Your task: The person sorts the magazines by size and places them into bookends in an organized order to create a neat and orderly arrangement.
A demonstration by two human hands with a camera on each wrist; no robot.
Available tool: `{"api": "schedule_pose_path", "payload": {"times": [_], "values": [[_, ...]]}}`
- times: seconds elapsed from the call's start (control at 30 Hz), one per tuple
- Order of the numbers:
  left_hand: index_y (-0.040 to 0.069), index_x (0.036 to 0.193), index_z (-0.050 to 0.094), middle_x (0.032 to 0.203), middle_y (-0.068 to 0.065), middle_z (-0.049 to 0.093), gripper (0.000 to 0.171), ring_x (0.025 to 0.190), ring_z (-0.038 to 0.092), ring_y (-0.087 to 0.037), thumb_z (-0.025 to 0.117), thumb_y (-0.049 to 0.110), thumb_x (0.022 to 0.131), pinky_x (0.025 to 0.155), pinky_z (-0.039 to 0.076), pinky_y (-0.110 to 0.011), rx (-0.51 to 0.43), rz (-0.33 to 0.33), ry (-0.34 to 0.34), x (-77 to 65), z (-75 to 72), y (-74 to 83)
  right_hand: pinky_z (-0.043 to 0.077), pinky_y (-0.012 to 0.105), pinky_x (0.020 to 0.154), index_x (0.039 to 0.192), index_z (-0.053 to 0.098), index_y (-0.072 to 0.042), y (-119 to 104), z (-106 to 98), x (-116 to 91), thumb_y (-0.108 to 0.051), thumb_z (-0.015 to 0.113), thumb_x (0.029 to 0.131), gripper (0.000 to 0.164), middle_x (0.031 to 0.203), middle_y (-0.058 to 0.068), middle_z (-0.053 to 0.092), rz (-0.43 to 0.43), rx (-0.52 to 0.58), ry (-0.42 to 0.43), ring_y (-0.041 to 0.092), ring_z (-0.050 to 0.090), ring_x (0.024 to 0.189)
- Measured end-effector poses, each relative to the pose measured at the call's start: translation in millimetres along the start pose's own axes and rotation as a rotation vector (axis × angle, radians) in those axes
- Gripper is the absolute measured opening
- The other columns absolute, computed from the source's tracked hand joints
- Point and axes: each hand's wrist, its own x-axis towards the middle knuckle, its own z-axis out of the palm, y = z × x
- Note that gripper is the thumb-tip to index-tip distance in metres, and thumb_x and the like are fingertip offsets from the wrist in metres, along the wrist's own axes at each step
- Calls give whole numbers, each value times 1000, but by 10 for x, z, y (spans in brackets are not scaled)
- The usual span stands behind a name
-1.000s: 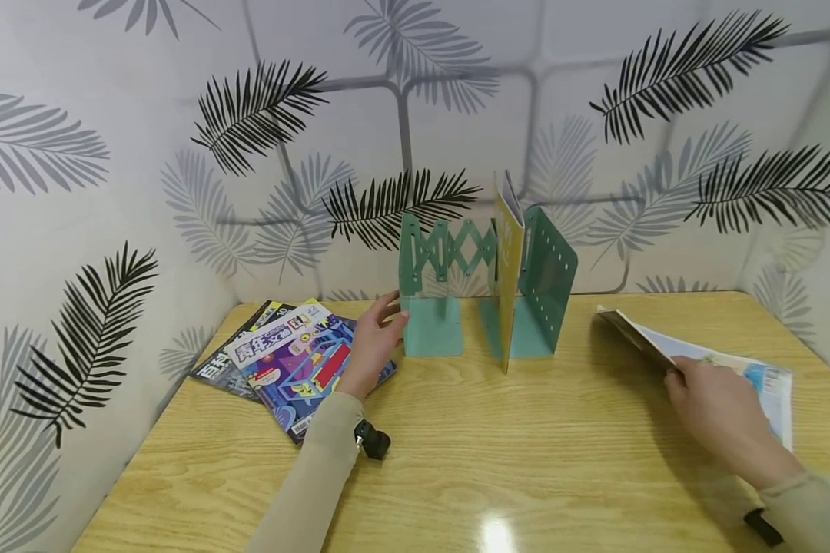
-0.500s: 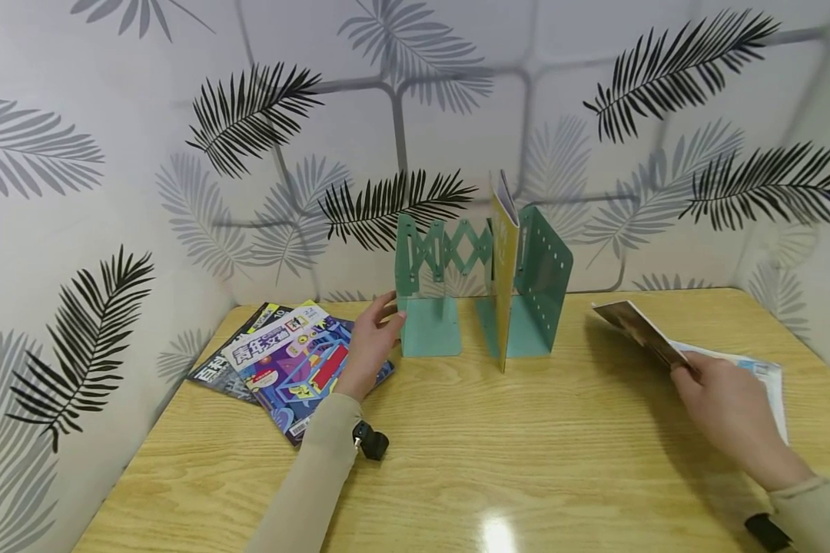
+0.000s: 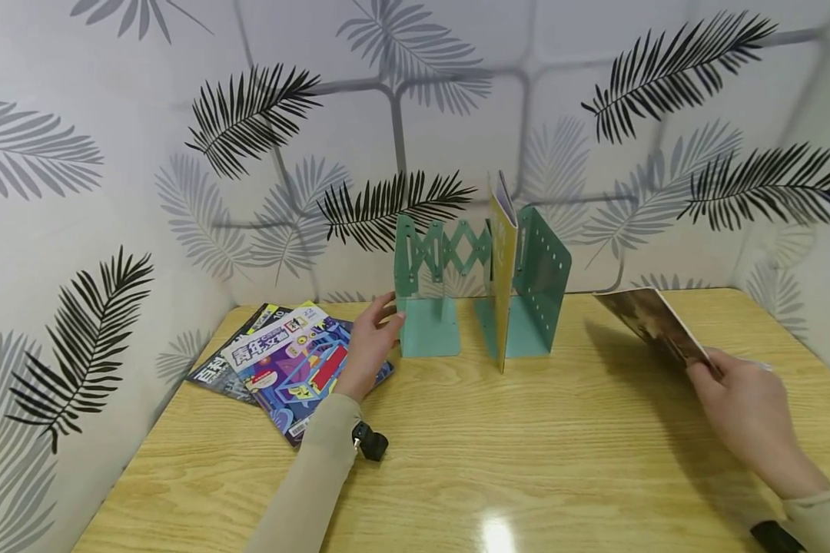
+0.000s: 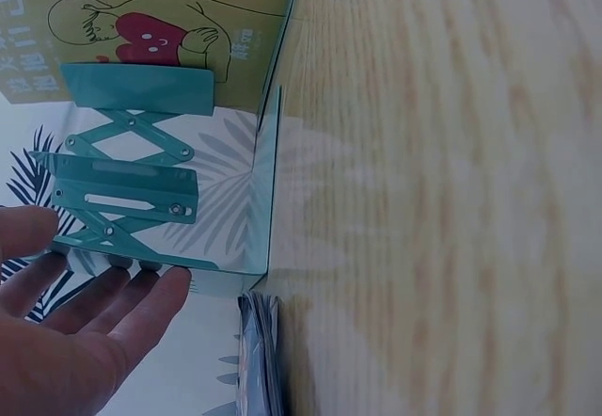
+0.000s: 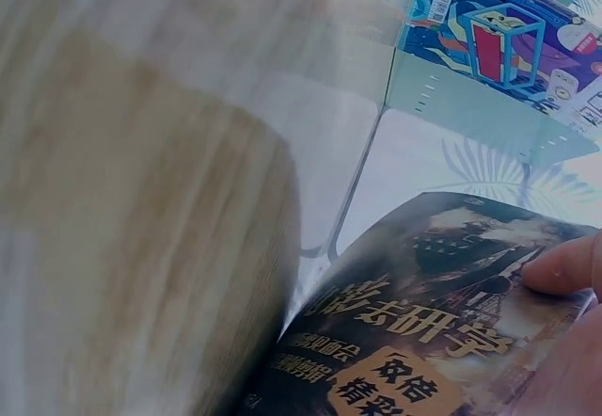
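Observation:
My right hand [image 3: 754, 411] pinches a dark-covered magazine [image 3: 653, 322] by its near edge, holding it tilted above the table. Gold lettering shows on that cover in the right wrist view, where the thumb [image 5: 564, 267] presses on it. Against the left end plate of a green expandable bookend [image 3: 429, 326] rests my left hand [image 3: 370, 346]. Its fingers [image 4: 155, 308] lie fairly straight along the plate's outer side. A yellow magazine [image 3: 503, 269] stands upright in the right part of the bookend. Left of the left hand, a purple magazine [image 3: 297, 365] overlaps a dark one [image 3: 224, 372].
The bookend stands near the back of the wooden table [image 3: 498, 453], close to the leaf-patterned wall [image 3: 456, 130]. Its perforated right end plate [image 3: 545, 276] is between the yellow magazine and the held one. A pale strip [image 3: 759, 365] shows behind the right hand.
My right hand has shifted slightly right and turned the magazine, so more of its dark cover shows. The pale blue-white sheet behind it is now nearly hidden. My left hand stays at the bookend.

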Motion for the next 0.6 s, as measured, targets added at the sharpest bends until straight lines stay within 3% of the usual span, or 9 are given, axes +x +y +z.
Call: {"api": "schedule_pose_path", "payload": {"times": [0.2, 0.4, 0.6], "values": [[22, 149, 44, 142, -10, 50, 48, 123, 54, -26, 56, 23, 102, 96, 48, -48, 4, -11, 8, 10, -1, -22, 27, 30, 44, 88, 72, -3, -5, -28, -16, -11, 59, 92, 15, 54, 2, 48, 52, 27, 22, 14, 35, 47], [22, 149, 44, 142, -10, 50, 48, 124, 53, -27, 55, 23, 102, 96, 48, -49, 6, -11, 8, 10, 2, -8, 31, 20, 47, 89, 77, -3, -59, -55, -16, -12, 63, 89, 16, 54, -2, 56, 109, 69, 159, 5, 38, 49], [20, 150, 43, 142, -12, 50, 48, 125, 53, -30, 54, 21, 102, 97, 47, -50, 1, -1, 1, 7, 1, -7, 28, 18, 45, 85, 74, -5, -131, -67, -35, -13, 61, 91, 17, 49, -9, 51, 185, 127, 258, 2, 37, 45]]}}
